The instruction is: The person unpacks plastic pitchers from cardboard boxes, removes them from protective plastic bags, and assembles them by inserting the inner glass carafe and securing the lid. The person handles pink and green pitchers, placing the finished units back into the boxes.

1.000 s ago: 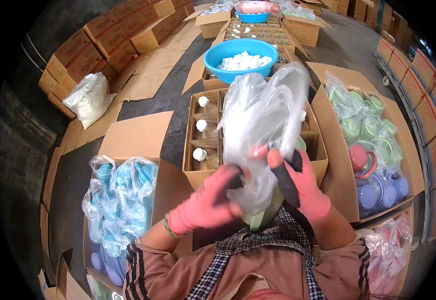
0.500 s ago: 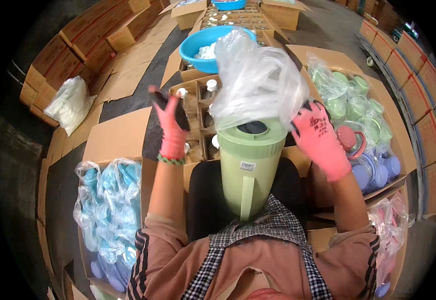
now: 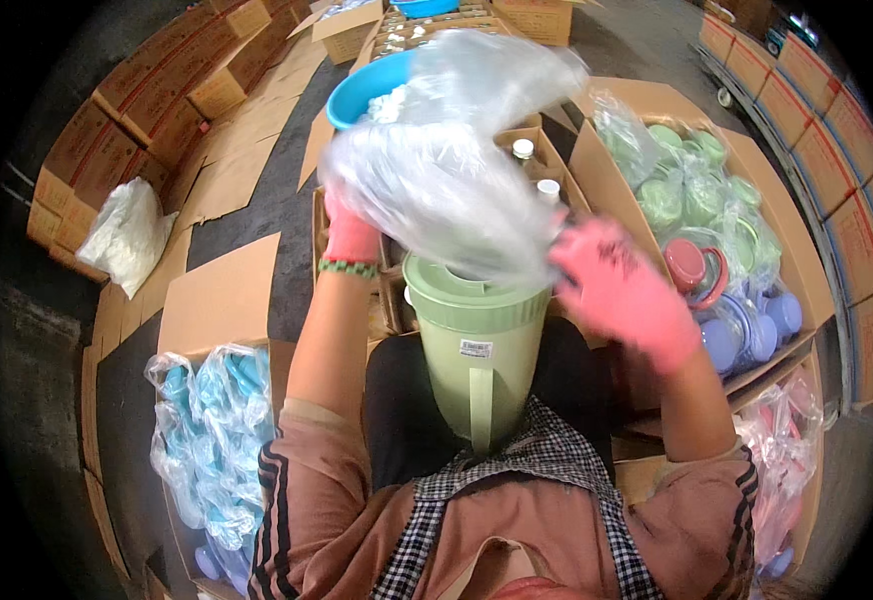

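A light green pitcher (image 3: 437,370) stands upright between my legs, its lid on and its handle (image 3: 481,405) facing me. Over and beyond the lid a clear plastic bag (image 3: 447,185) billows, smeared by motion. My right hand (image 3: 629,290), in a pink glove with dark fingertips, is closed on the bag's right edge. At the bag's left end is my left hand (image 3: 354,232), gloved in pink too; the plastic hides its fingers, so their grip does not show.
Beyond the pitcher, a divided carton holds white-capped bottles (image 3: 524,150), and a blue basin (image 3: 357,92) holds small white pieces. Bagged green pitchers (image 3: 702,190), a red one (image 3: 686,262) and purple ones (image 3: 722,345) fill the right box. Bagged blue ones (image 3: 217,430) are left.
The plastic bag has swung left and spread out over the pitcher's lid. My left hand, open and apart before, has met the bag's left end. The view has shifted slightly.
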Demonstrator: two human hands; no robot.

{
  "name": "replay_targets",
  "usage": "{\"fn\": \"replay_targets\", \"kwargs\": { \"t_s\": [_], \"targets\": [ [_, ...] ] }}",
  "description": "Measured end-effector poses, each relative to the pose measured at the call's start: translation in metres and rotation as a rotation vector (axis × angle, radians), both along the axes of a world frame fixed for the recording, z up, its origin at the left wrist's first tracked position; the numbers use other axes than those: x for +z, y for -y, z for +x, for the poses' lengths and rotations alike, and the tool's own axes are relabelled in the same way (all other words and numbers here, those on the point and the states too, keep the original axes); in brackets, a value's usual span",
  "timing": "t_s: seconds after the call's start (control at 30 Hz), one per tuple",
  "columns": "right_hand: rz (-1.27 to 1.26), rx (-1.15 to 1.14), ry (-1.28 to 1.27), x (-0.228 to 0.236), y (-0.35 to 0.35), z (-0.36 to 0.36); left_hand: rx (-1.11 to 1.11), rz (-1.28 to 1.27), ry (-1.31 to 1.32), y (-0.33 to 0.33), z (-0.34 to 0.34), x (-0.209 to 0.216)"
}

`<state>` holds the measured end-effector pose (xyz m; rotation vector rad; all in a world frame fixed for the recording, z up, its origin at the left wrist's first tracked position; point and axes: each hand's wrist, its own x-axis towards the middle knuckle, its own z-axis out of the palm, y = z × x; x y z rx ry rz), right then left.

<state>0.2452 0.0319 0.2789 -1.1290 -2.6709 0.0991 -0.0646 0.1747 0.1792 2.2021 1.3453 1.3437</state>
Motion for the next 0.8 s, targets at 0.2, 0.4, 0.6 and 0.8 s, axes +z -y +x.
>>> {"fn": "replay_targets", "kwargs": {
  "t_s": [0.2, 0.4, 0.6, 0.8],
  "targets": [
    [-0.716, -0.313, -0.469, -0.140, -0.038, 0.046, -0.034, -0.181, 0.627, 0.073, 0.000, -0.083],
    [-0.531, -0.111, -0.394, -0.103, 0.045, 0.039, -0.301, -0.048, -0.363, 0.202, -0.001, -0.017],
    [-0.727, 0.020, -0.307, -0.121, 0.103, -0.002, -0.508, -0.213, -0.930, 0.291, 0.012, -0.061],
    [-0.910, -0.125, -0.761, -0.163, 0.148, -0.059, -0.460, -0.695, -0.354, 0.305, 0.034, -0.103]
  ]
}}
